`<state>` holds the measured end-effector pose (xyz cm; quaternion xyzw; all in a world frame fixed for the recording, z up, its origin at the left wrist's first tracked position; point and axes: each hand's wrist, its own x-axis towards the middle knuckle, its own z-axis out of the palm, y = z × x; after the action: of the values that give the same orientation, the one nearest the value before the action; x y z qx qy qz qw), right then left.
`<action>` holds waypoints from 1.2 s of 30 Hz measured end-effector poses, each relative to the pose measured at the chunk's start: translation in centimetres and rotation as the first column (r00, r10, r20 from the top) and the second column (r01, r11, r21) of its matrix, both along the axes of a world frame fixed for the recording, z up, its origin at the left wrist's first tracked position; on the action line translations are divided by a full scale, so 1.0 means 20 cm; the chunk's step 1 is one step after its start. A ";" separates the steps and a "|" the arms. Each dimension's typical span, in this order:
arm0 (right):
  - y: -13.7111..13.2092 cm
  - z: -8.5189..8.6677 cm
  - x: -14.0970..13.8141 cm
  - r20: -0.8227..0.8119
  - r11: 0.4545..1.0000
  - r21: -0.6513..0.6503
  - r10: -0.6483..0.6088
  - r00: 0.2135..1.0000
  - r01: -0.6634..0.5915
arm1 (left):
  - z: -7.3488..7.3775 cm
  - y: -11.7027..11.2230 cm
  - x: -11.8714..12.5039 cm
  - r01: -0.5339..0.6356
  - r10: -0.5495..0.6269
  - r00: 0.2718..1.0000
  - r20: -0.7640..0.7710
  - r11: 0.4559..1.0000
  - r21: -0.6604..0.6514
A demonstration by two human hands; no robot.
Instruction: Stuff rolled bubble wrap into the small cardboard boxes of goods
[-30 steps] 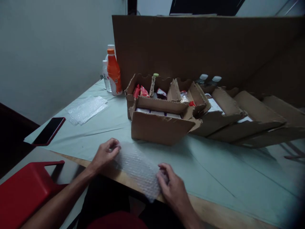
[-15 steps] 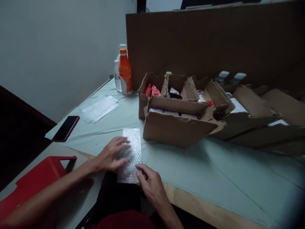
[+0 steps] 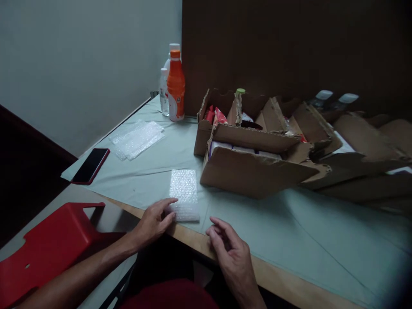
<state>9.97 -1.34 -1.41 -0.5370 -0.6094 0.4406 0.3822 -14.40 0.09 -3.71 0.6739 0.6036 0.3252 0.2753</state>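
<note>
A bubble-wrap sheet (image 3: 183, 185) lies near the table's front edge. Across its lower part runs a cloudier band that looks folded over. My left hand (image 3: 153, 222) is at the sheet's lower left edge, its fingertips touching the wrap, thumb and forefinger apart and nothing gripped. To the right of the sheet, my right hand (image 3: 232, 254) hovers over the edge with loosely curled fingers, thumb parted from the forefinger, holding nothing. Several more bubble-wrap pieces (image 3: 138, 138) lie in an overlapping pile at the back left.
A phone (image 3: 90, 165) rests at the left. Orange bottle (image 3: 176, 88) and clear bottle (image 3: 164, 96) stand behind. Cardboard compartments (image 3: 257, 171) with packets and small boxes fill the right rear. A red plastic stool (image 3: 54, 244) is at lower left.
The wrap's near end, which hung past the table edge, now lies on the table, making the sheet look shorter. My right hand has left it and moved right. The view has shifted.
</note>
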 end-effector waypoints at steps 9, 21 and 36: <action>0.18 -0.11 -0.19 0.690 0.770 0.370 0.148 0.709 -0.520 | -0.03 0.00 0.01 0.011 0.012 0.986 -0.168 0.991 0.136; 0.16 -0.02 -0.17 0.489 0.813 0.451 0.120 0.864 -0.369 | 0.00 -0.06 -0.05 0.072 -0.062 0.995 -0.081 0.989 0.133; 0.17 -0.08 -0.17 0.571 0.774 0.464 0.111 0.813 -0.432 | 0.04 -0.06 -0.06 0.306 -0.205 0.931 -0.302 0.890 0.339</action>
<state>6.47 2.09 -3.00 -0.3957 -0.8656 0.1290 0.2784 -15.63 -1.12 -2.96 0.8248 0.4649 0.3062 0.0991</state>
